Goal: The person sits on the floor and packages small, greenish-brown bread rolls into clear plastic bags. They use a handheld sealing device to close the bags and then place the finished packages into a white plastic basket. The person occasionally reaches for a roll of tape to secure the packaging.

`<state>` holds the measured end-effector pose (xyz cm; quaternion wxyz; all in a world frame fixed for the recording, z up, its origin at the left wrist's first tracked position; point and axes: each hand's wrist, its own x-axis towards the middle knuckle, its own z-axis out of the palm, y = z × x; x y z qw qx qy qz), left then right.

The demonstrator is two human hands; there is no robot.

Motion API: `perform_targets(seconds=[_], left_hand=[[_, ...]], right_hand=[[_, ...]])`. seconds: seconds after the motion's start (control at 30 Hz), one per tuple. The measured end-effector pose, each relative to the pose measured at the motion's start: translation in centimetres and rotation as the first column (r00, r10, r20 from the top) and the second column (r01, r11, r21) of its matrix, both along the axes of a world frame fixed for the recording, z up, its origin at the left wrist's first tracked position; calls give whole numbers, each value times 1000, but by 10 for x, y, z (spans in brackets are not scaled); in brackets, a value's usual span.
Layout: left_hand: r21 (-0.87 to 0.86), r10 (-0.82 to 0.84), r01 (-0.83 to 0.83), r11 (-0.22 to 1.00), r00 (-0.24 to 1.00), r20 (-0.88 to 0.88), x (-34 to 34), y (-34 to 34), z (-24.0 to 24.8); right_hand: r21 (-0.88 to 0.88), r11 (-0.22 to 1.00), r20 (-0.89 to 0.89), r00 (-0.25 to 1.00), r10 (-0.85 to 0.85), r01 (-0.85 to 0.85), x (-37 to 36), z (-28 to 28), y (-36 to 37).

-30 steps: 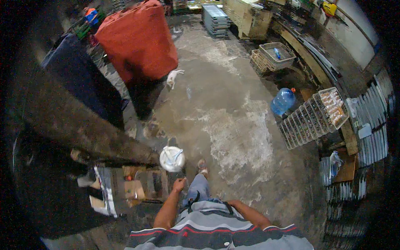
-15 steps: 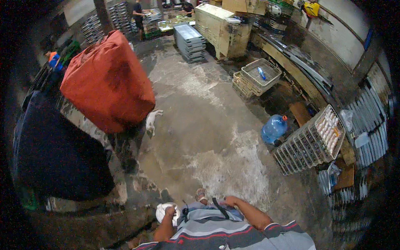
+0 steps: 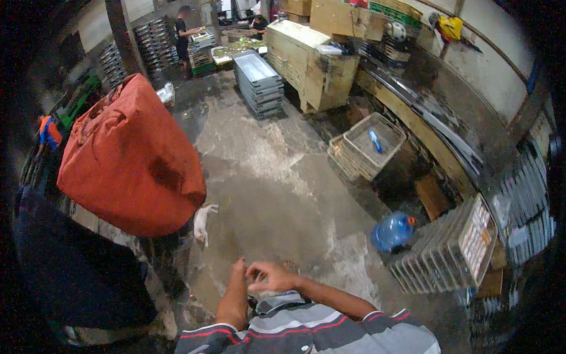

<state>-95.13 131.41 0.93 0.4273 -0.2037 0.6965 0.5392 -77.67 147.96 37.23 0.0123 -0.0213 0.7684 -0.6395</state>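
My two hands are close together in front of my striped shirt (image 3: 306, 321). My left hand (image 3: 238, 268) is raised, seen edge-on, with most of its fingers hidden. Beside it, my right hand (image 3: 270, 275) has bent fingers with gaps between them, reaching toward the left wrist; nothing shows in its grasp. Below the hands, what lies close to my body is mostly covered. The white thing seen earlier by my left hand cannot be made out.
A big red cloth-covered bulk (image 3: 132, 165) and a dark cover (image 3: 76, 259) stand left. A white cat (image 3: 201, 224) lies on the floor. To the right are a blue water jug (image 3: 391, 231), stacked crates (image 3: 433, 265) and wire baskets (image 3: 374, 141). Metal trays (image 3: 259, 85) and a person (image 3: 183, 41) are farther back.
My hands have come up and together; the right moved left toward the left hand. The white round thing by my left hand has gone from sight. The view has shifted, with the floor things lower.
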Motion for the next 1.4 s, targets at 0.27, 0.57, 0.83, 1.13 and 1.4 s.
perform_targets(seconds=[0.27,0.57,0.83,1.13,1.4], left_hand=[[-143,-381,385,912,923,53,-48,45,25],[-127,-299,300,945,954,30,-279,238,-4],[-13,-157,157,988,981,-110,-535,420,38],[-30,-135,134,991,991,-26,-706,510,28],[-99,-41,43,994,999,15,-892,584,29]], right_hand=[[271,950,-36,984,172,-156,-186,-37,130],[194,965,25,985,173,-174,-405,-75,283],[225,932,-87,947,310,-285,-602,-10,386],[215,872,-31,889,457,-440,-817,-40,499],[246,860,-36,882,469,-447,-1038,-42,625]])
